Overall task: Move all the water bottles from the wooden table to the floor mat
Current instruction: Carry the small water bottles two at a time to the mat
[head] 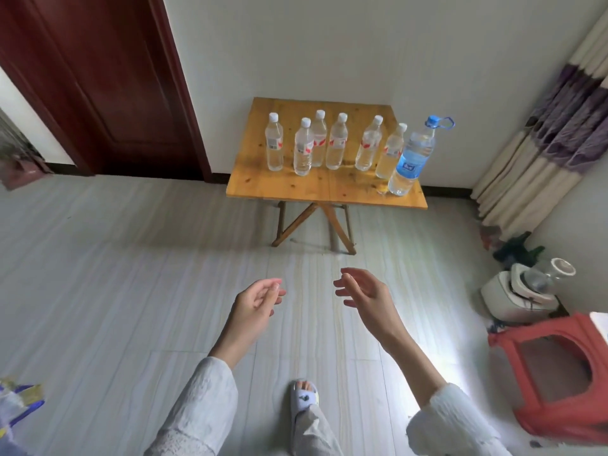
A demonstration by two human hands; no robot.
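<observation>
Table: I'm looking at a small yellow-brown wooden folding table (316, 187) on crossed legs, set against the white wall, well ahead of both hands.
Small bottles: I count six clear plastic water bottles with white caps and red-and-white labels (336, 143) standing in a loose row across the table, every long axis vertical, caps up; in my wide view the ones on the right lean outward.
Big bottle: one taller clear plastic water bottle with a blue label and blue looped cap (411, 159) stands at the table's right front corner, cap up too, just beside the last small bottle.
Left hand: my left hand (256, 304) is in the air over the pale tiled floor (115, 274), fingers loosely curled, thumb near the fingertips, nothing in it.
Right hand: my right hand (365, 294) is raised alongside, palm turned inward, fingers spread and slightly bent, empty.
Mat: I can't pick out a floor mat here.
Surroundings: a red plastic stool (556, 373) sits at the right.
</observation>
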